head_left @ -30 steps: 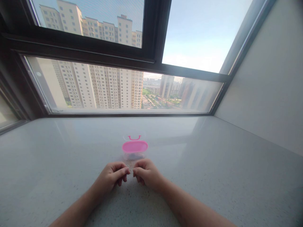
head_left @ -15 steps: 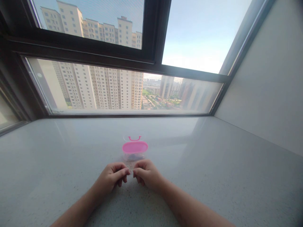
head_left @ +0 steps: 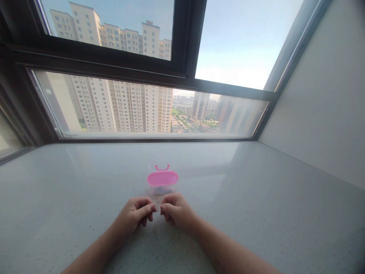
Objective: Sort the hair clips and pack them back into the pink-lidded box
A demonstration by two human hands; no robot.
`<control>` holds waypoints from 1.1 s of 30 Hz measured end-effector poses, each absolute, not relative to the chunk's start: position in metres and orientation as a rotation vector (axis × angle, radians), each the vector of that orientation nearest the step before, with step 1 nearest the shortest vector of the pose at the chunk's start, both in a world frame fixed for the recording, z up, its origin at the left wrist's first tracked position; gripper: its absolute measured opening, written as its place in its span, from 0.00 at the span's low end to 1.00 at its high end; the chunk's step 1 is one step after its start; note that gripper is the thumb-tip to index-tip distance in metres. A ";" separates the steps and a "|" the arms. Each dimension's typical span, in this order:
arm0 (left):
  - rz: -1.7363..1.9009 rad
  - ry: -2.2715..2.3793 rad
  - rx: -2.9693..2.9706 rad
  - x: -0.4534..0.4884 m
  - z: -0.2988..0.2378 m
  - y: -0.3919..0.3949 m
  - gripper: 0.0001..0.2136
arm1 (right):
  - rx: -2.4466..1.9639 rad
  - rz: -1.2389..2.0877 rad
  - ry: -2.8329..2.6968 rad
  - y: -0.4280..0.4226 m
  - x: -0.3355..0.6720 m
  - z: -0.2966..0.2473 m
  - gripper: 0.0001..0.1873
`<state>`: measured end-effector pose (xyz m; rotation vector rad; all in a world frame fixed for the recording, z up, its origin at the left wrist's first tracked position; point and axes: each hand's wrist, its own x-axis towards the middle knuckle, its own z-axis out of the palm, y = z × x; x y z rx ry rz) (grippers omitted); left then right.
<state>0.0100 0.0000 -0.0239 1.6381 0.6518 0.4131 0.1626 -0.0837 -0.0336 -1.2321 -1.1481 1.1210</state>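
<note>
My left hand (head_left: 138, 213) is closed in a pinch, thumb against forefinger. A thin pale loop (head_left: 154, 202), too small to name, shows at its fingertips. Close by on the right, my right hand (head_left: 178, 209) is also pinched, its fingertips a narrow gap away from the left ones. Whatever it grips, if anything, I cannot make out. Just beyond both hands stands a small clear plastic box with a pink oval lid (head_left: 162, 178); something dark lies inside it. Behind the lid a curved pink handle (head_left: 162, 167) shows.
A pale speckled stone sill (head_left: 256, 213) spreads under the hands and box. Dark window frames (head_left: 142, 140) bound it at the back, with tall buildings outside. On the right a white wall (head_left: 319, 102) rises from the sill.
</note>
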 end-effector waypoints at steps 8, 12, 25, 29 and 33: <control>0.417 0.674 1.643 0.009 -0.021 -0.002 0.12 | -1.233 1.116 -1.148 -0.084 0.163 -0.034 0.07; 0.425 0.667 1.650 0.010 -0.022 -0.001 0.12 | -1.237 1.122 -1.148 -0.084 0.162 -0.035 0.07; 0.417 0.677 1.644 0.010 -0.022 -0.001 0.12 | -1.231 1.113 -1.153 -0.084 0.162 -0.034 0.07; 0.419 0.675 1.644 0.009 -0.022 -0.001 0.13 | -1.237 1.119 -1.156 -0.084 0.163 -0.035 0.07; 0.420 0.681 1.639 0.010 -0.019 -0.003 0.13 | -1.251 1.123 -1.161 -0.084 0.163 -0.036 0.07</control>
